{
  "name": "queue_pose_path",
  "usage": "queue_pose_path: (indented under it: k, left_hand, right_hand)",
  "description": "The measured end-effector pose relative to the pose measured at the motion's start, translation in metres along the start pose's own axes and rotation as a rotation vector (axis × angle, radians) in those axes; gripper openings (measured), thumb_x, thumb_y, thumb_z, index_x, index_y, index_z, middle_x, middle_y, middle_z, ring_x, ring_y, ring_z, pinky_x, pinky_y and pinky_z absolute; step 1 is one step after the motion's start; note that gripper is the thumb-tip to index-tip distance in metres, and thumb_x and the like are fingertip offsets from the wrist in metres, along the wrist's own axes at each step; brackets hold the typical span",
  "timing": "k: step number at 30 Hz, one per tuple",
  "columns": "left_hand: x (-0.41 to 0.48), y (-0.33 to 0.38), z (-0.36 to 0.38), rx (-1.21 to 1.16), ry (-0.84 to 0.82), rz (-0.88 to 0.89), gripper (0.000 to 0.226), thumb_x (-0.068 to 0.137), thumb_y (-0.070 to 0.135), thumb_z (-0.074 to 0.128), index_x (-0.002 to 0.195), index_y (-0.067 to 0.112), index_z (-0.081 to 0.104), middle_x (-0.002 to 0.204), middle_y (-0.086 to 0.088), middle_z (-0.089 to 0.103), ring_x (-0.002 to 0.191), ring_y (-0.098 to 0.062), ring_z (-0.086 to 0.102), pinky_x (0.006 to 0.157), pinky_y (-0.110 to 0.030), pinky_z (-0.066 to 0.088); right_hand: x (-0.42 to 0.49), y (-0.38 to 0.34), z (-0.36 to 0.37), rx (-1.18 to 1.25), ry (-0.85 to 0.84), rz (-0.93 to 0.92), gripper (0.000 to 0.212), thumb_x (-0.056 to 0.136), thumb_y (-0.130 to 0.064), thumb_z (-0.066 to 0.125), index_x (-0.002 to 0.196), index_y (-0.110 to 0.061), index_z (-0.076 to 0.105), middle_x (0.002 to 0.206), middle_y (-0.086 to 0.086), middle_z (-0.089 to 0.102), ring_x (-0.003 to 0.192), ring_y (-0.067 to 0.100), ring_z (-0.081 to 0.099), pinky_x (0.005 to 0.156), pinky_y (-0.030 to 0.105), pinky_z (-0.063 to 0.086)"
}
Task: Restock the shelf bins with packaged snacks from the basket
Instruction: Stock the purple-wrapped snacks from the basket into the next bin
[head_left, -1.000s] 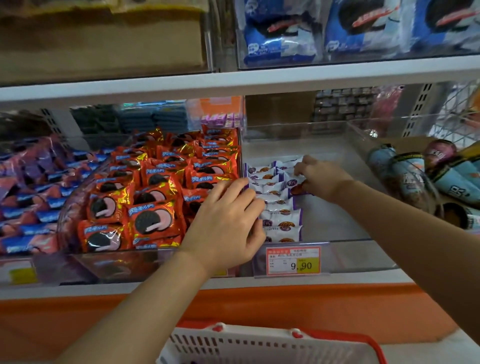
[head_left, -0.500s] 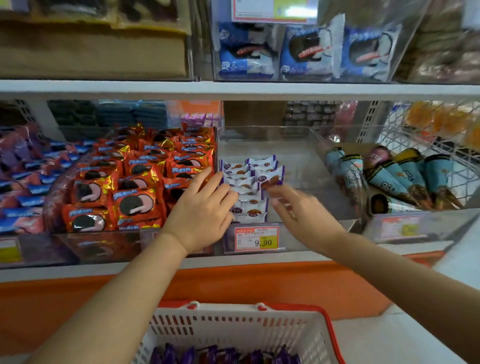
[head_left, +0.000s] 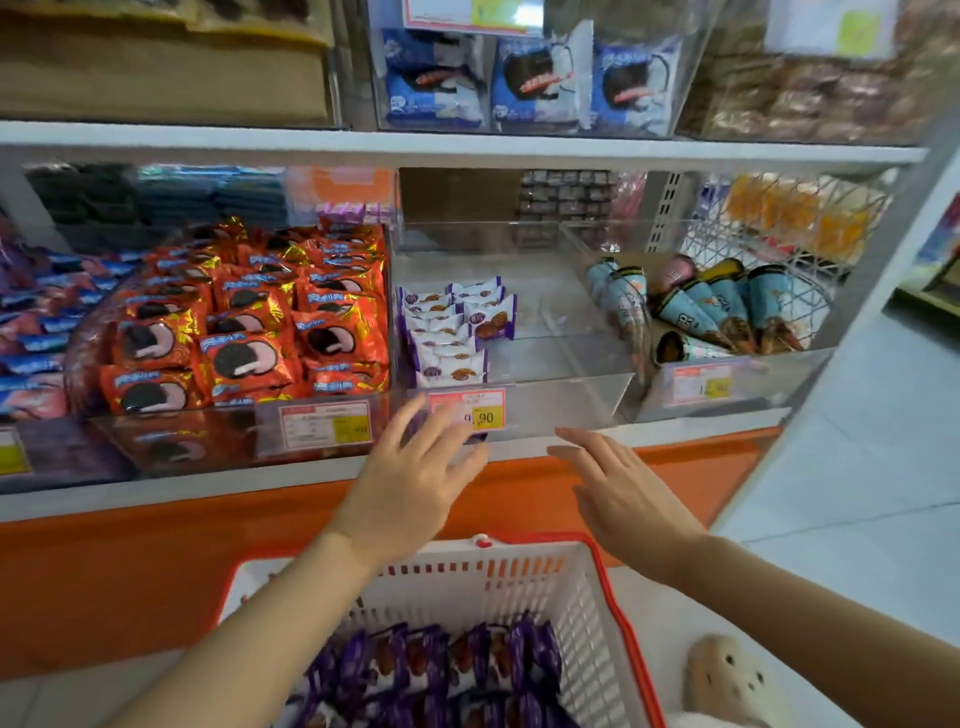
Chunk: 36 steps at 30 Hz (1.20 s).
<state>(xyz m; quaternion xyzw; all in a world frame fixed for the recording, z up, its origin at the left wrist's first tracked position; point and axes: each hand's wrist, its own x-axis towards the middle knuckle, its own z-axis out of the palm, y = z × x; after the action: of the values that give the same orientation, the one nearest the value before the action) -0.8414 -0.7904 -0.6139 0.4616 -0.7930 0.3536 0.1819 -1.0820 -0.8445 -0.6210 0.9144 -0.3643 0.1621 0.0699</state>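
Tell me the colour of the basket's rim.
The basket rim is red, above white slatted walls; the head view shows it best.

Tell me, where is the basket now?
The basket sits bottom centre of the head view, below the orange shelf base, with purple snack packs inside and a beige shoe at its right.

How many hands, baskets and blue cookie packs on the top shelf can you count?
Hands: 2 (left hand, right hand)
Basket: 1
Blue cookie packs: 3
Total: 6

Left hand (head_left: 410, 488) and right hand (head_left: 623, 493) hover, fingers (head_left: 415, 423) spread, empty.
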Motion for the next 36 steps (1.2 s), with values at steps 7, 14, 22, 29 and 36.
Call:
queue_pose_path:
  k: [7,14,22,29,36]
  left_hand:
    - [-0.112,0.052,0.009,-0.170,-0.494,-0.209,0.045,0.048,0.010,0.088,0.091,0.016,0.076,0.092,-0.006,0.070,0.089,-0.027,0.067,0.087,-0.051,0.051]
    - [-0.193,0.079,0.030,-0.347,-1.007,-0.473,0.042,0.075,0.032,0.074,0.116,0.025,0.064,0.118,0.003,0.062,0.110,-0.019,0.058,0.099,-0.041,0.045]
    - [-0.234,0.095,0.063,-0.587,-1.254,-0.568,0.055,0.104,0.030,0.034,0.153,0.025,0.009,0.160,0.006,0.007,0.146,-0.019,0.008,0.119,-0.036,0.008]
    - [-0.253,0.120,0.089,-0.541,-1.298,-0.491,0.062,0.102,0.019,0.041,0.153,0.018,0.006,0.158,-0.002,0.014,0.146,-0.021,0.011,0.119,-0.037,0.004]
    - [-0.255,0.113,0.089,-0.453,-1.287,-0.395,0.053,0.093,0.010,0.055,0.142,0.014,0.035,0.141,-0.009,0.031,0.130,-0.028,0.029,0.106,-0.037,0.028]
  right_hand:
    - [-0.032,-0.026,0.042,0.102,-0.306,0.091,0.040,0.093,-0.008,0.048,0.133,-0.017,0.044,0.128,-0.001,0.047,0.117,0.019,0.048,0.101,0.029,0.039]
    - [-0.062,-0.075,0.119,0.233,-0.617,0.184,0.055,0.094,-0.005,0.039,0.145,-0.020,0.024,0.144,-0.005,0.031,0.133,0.017,0.031,0.110,0.028,0.027]
    - [-0.088,-0.088,0.191,0.342,-0.788,0.553,0.068,0.097,-0.007,0.038,0.152,-0.014,-0.001,0.160,0.003,0.000,0.146,0.022,0.009,0.117,0.031,0.016]
    - [-0.094,-0.087,0.222,0.525,-0.776,0.734,0.082,0.097,-0.023,0.052,0.151,-0.009,-0.007,0.159,0.009,0.003,0.145,0.026,0.013,0.116,0.036,0.023]
    - [-0.081,-0.089,0.224,0.433,-0.667,0.799,0.040,0.092,-0.027,0.060,0.123,-0.017,0.037,0.122,0.009,0.055,0.100,0.027,0.061,0.078,0.039,0.052]
